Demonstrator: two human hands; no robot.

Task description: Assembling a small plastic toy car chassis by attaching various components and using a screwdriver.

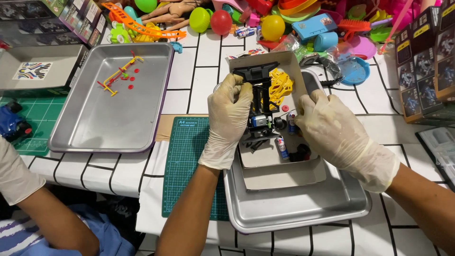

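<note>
1. Fingers of the left hand point(231, 111), in a pale glove, curl around the left side of a black toy-car chassis point(259, 106) and hold it from above.
2. Fingers of the right hand point(332, 130), gloved the same way, bend down over the right edge of the grey cardboard box lid point(284, 170); their tips are hidden, so I cannot tell whether they pinch anything.
3. That chassis lies lengthwise in the box lid, its wide black end pointing away from the person, with a small silver and blue motor point(260, 120) showing at its middle.
4. A yellow plastic parts frame point(280, 85) lies just beside the chassis on its right, touching it.
5. Two small batteries point(282, 146) lie in the lid near the right hand, one below the motor and one close to the thumb, and a black wheel point(302, 152) sits near them.
6. The box lid rests inside a metal tray point(294, 208), which partly overlaps a green cutting mat point(187, 161).
7. A second metal tray point(113, 114) stands well apart to the left and holds a yellow and red parts frame point(118, 76) with small red discs beside it.
8. Another person's gloved arm point(19, 180) enters at the lower left, near a blue toy car point(12, 124).
9. Colourful toys point(265, 21) are heaped along the far edge of the white table point(199, 61).
</note>
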